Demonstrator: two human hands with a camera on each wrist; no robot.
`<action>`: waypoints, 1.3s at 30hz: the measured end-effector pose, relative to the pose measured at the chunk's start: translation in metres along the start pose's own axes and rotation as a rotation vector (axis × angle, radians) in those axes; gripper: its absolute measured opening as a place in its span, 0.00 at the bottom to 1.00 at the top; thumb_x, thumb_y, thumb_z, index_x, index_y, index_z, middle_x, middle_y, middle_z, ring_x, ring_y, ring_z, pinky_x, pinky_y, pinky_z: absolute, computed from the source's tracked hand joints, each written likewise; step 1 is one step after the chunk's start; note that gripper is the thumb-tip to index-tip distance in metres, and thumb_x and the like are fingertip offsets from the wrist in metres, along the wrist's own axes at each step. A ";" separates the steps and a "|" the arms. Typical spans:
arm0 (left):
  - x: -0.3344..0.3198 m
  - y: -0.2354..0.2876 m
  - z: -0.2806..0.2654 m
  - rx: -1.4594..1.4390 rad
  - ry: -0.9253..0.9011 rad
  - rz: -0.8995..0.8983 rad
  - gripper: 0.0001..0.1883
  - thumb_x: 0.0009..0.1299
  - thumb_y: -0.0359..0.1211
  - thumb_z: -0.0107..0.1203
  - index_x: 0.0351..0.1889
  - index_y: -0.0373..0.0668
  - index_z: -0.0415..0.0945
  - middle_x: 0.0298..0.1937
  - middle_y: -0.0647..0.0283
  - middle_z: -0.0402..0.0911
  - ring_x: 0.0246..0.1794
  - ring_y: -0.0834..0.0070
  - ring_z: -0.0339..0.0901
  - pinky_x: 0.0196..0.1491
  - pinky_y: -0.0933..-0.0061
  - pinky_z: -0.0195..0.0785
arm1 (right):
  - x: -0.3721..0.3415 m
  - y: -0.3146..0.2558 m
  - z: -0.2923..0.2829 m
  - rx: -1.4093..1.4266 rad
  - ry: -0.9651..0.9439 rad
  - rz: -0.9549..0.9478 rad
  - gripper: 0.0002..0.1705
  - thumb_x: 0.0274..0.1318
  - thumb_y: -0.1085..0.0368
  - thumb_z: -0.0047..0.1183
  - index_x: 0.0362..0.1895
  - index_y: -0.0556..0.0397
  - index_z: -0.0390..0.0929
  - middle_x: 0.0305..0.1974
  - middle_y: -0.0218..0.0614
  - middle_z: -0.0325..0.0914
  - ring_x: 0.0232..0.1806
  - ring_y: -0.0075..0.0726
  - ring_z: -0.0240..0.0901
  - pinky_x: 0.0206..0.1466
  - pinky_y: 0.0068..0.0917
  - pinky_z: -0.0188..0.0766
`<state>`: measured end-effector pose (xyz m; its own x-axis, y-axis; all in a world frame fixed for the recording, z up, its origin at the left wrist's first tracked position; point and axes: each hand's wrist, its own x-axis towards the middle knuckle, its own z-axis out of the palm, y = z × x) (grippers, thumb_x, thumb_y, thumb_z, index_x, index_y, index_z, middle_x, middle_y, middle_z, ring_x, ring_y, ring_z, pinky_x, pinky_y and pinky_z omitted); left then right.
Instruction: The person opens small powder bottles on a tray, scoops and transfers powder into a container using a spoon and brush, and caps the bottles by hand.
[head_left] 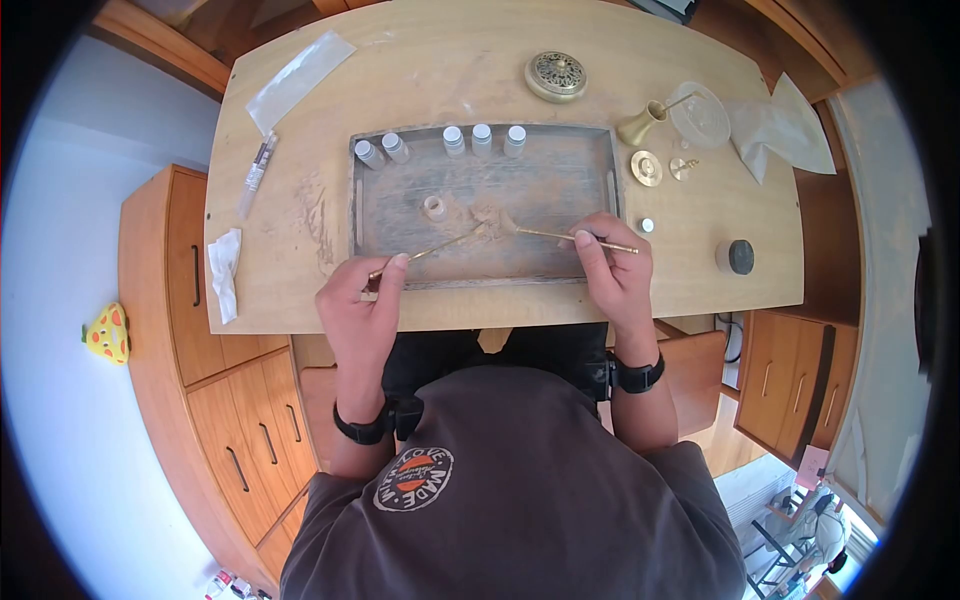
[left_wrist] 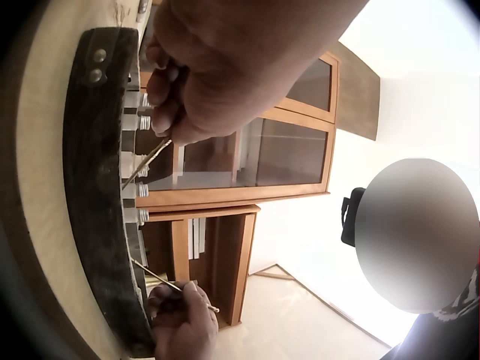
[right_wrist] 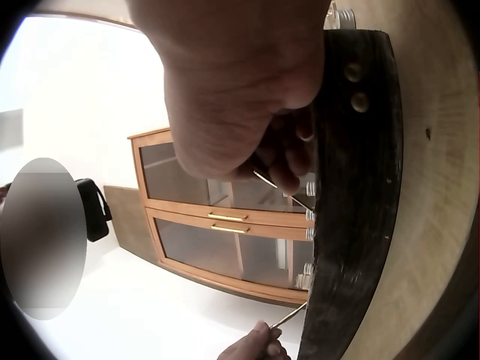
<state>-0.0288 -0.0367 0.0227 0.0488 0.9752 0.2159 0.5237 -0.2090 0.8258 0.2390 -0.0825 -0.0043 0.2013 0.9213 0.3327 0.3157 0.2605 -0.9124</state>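
My left hand (head_left: 362, 300) pinches a thin brass tool (head_left: 440, 247), its tip at a small heap of tan powder (head_left: 488, 214) on the dark wooden tray (head_left: 570, 175). From the other side, my right hand (head_left: 612, 270) holds a slim brass-handled tool (head_left: 555, 235) between thumb and fingers. Its wider tan end meets the same heap, and what kind of end it is I cannot tell. Just left of the powder stands an uncapped small glass bottle (head_left: 434, 208). In the left wrist view, the left-hand tool (left_wrist: 154, 159) slants down behind the tray's side wall (left_wrist: 97, 172).
Several white-capped bottles (head_left: 454, 142) line the tray's back edge. To the right are a brass vase (head_left: 640, 123), brass discs (head_left: 646, 168), a loose white cap (head_left: 646, 226) and a dark jar (head_left: 740, 257). A pierced brass burner (head_left: 556, 77) sits behind; a tissue (head_left: 224, 275) lies left.
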 end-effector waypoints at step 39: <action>-0.002 -0.008 0.009 -0.124 -0.045 -0.075 0.07 0.67 0.30 0.62 0.32 0.33 0.82 0.24 0.65 0.79 0.25 0.84 0.75 0.30 0.82 0.65 | 0.002 0.003 -0.003 -0.023 -0.070 -0.128 0.04 0.58 0.73 0.53 0.31 0.59 0.78 0.27 0.38 0.78 0.28 0.37 0.72 0.34 0.29 0.67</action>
<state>-0.0255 -0.0359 0.0109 0.0531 0.9901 0.1299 0.4186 -0.1402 0.8973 0.2430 -0.0808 -0.0060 0.0929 0.8992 0.4276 0.3558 0.3711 -0.8577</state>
